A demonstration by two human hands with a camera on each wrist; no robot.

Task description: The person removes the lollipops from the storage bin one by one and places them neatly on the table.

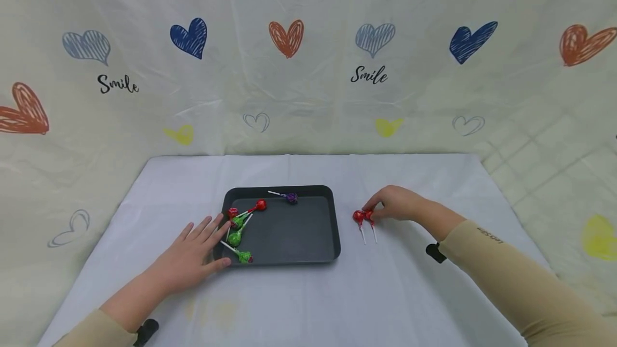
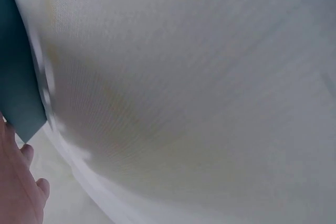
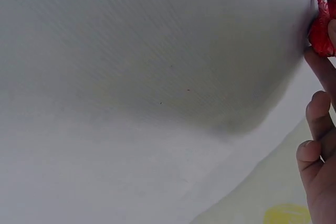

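On the table, my right hand (image 1: 396, 202) pinches a red-wrapped lollipop (image 1: 369, 215) between thumb and fingertips. A second red lollipop (image 1: 359, 216) lies close beside it on the left, both sticks pointing toward me. In the right wrist view, red wrappers (image 3: 321, 32) show at the fingertips, partly cut off by the frame edge. My left hand (image 1: 190, 258) lies with fingers spread over the left edge of a dark grey tray (image 1: 289, 234); it holds nothing. In the left wrist view only part of that hand (image 2: 20, 182) and a tray corner show.
Inside the tray, green lollipops (image 1: 234, 238) and red lollipops (image 1: 261, 205) cluster along the left side. A purple lollipop (image 1: 292, 198) lies near its back edge. White cloth (image 1: 409, 293) covers the table, and a curtain with printed hearts (image 1: 308, 90) hangs behind.
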